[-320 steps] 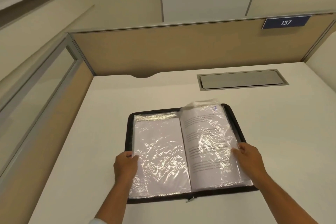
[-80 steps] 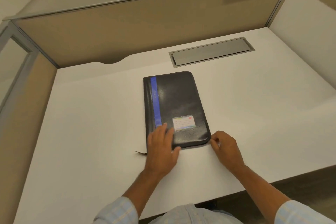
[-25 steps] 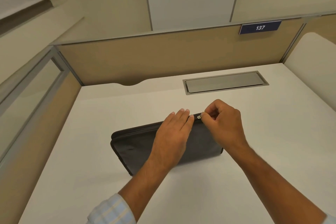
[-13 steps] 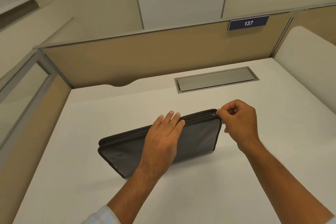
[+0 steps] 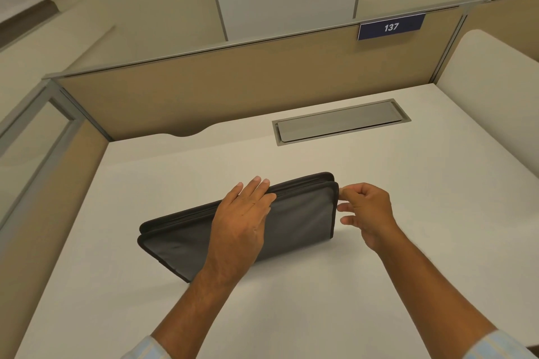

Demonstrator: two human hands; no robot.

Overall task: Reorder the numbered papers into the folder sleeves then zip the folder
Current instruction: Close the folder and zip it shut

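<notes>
The black zip folder stands closed on its long edge on the white desk, leaning slightly. The papers inside are hidden. My left hand lies flat against the folder's near face, with straight fingers reaching over its top edge. My right hand is at the folder's upper right corner. Its thumb and forefinger pinch at the zipper on the right edge, and the pull itself is hidden between the fingertips.
A grey cable-tray lid is set into the desk behind the folder. A tan partition with a blue "137" sign closes the back, and a glass-topped panel closes the left side.
The folder was shut, stood on its edge, and my right hand drew the zipper along the top to the right corner. It now sits just past that corner, slightly lower.
</notes>
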